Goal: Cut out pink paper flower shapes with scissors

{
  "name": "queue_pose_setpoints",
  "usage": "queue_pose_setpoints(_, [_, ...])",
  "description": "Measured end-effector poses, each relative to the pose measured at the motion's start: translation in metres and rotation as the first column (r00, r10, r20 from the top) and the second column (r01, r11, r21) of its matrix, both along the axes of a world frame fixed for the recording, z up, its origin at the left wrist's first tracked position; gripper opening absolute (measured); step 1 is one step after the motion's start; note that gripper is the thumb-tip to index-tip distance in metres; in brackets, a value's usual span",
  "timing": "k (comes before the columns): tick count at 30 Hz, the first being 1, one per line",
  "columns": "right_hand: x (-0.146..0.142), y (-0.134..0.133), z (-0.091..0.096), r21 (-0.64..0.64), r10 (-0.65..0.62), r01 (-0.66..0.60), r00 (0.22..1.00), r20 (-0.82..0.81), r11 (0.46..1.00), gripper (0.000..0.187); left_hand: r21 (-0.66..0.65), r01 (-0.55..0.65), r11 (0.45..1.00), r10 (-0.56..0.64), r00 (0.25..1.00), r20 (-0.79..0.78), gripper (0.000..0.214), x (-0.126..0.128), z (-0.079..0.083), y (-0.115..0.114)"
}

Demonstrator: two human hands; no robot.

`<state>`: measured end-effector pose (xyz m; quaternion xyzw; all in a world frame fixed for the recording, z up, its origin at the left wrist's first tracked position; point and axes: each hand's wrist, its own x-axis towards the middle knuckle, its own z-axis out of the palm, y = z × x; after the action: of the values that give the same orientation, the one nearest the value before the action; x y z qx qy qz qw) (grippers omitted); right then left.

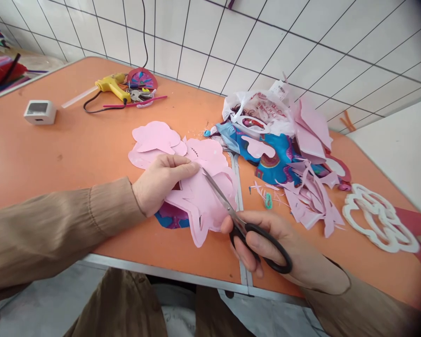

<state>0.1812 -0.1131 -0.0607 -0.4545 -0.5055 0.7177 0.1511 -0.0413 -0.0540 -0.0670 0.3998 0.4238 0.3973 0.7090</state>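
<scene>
My left hand (164, 180) pinches the edge of a pink cut-out piece (187, 185), paper or thin foam, between thumb and fingers. In my right hand (266, 234) is a pair of scissors (228, 206) with black handles, my thumb and fingers in the loops. The blades look nearly closed, and their tips point at the pink piece beside my left fingertips. Beneath lie several more pink cut-outs (157, 135), one with a small eyelash mark. A blue patterned piece (175, 220) shows partly under the stack.
Pink scraps (312, 201) and a teal clip (268, 201) lie to the right, near a plastic bag (263, 110) on blue patterned material. Further right is a white cloud-shaped frame (379, 220). A yellow glue gun (114, 86) and white box (40, 112) sit back left.
</scene>
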Motion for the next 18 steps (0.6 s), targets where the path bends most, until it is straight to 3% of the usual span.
queue_pose_setpoints(8, [-0.0022, 0.0002, 0.0025, -0.010, -0.019, 0.020, 0.999, 0.039, 1.000, 0.043, -0.010, 0.001, 1.000, -0.001, 1.000, 0.008, 0.032, 0.0001, -0.0001, 0.0002])
queue_pose_setpoints(18, [-0.0003, -0.0004, -0.0028, 0.009, -0.020, 0.020, 1.000, -0.009, 1.000, 0.056, 0.000, 0.001, 1.000, -0.001, 1.000, 0.016, 0.032, -0.0011, -0.0005, 0.0003])
